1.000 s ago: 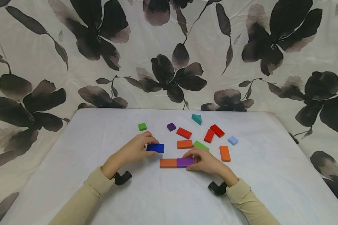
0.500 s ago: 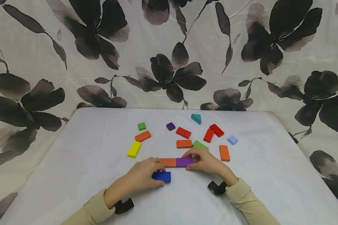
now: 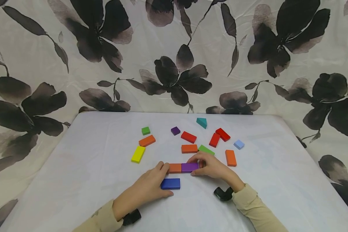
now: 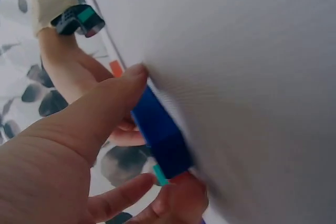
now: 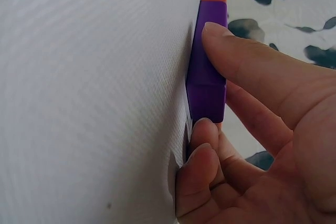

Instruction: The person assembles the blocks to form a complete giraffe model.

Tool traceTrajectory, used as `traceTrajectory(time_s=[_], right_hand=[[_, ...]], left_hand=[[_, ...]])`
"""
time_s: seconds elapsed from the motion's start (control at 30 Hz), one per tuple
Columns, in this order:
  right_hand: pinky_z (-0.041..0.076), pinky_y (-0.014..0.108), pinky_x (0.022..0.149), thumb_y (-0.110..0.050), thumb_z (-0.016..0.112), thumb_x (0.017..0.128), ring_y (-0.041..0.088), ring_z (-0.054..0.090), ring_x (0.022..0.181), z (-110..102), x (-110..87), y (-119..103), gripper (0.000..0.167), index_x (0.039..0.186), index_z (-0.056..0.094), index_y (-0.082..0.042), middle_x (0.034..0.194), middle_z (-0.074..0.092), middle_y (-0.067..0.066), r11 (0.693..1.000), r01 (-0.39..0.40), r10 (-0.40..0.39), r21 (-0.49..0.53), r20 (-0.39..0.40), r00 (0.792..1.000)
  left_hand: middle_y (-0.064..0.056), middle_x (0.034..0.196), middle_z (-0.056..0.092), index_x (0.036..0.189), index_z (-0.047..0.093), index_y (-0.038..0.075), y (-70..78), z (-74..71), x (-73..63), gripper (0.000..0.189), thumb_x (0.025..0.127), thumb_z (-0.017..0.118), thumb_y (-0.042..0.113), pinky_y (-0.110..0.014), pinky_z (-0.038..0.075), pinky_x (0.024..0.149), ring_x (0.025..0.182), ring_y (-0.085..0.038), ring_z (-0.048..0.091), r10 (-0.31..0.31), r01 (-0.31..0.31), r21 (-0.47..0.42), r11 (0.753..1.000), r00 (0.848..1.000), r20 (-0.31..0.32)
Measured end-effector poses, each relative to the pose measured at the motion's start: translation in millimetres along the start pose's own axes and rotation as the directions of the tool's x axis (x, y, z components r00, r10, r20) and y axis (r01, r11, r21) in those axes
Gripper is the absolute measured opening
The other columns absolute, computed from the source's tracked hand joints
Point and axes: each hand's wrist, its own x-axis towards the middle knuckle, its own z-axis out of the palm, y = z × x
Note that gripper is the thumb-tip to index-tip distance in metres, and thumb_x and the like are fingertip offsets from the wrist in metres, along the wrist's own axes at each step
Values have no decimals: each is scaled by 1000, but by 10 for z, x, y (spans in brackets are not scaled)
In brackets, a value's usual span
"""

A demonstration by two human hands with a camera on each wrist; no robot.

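Note:
A blue block (image 3: pixel 170 184) lies flat on the white cloth. My left hand (image 3: pixel 149 183) is around its left end, thumb apart from its near side in the head view. The left fingertips reach the left end of an orange block (image 3: pixel 175 168), partly covering it. Against that orange block, end to end, sits a purple block (image 3: pixel 189 167). My right hand (image 3: pixel 210 166) pinches the purple block's right end, thumb on the near side; the right wrist view shows this thumb (image 5: pixel 231 45) against the purple. In the left wrist view the blue block (image 4: pixel 160 129) lies between thumb and fingers.
Behind the hands lie a yellow block (image 3: pixel 138 154), an orange block (image 3: pixel 147 140), a green cube (image 3: pixel 146 130), a dark purple piece (image 3: pixel 175 130), red blocks (image 3: pixel 188 137), a teal triangle (image 3: pixel 201 122), a light blue piece (image 3: pixel 239 144) and an upright-lying orange block (image 3: pixel 231 158).
My left hand has carried the blue block toward me and right, to in front of the orange-purple row, and has loosened from it. The right hand has stayed on the purple block.

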Motion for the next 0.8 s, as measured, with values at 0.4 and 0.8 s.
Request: traceTrajectory(time_s=[0.4,0.8], right_hand=[[46,26,71,-19,80,84,17,54,83,-1,-1,10,34,116,70,-15,101,60,-2,1000,2,-2,-10,-4,1000],[46,27,71,-20,80,84,18,53,85,5,1,29,33,116,70,-16,102,60,-3,1000,0,0,-7,-4,1000]], left_hand=[[-18,143,28,149,31,4,-3,42,77,96,76,87,33,-41,54,87,101,-27,59,-21,13,-184,983,999,-42],[-16,142,32,148,36,-1,-27,26,186,93,77,86,32,-43,51,94,115,-28,54,-38,31,-181,983,999,-37]])
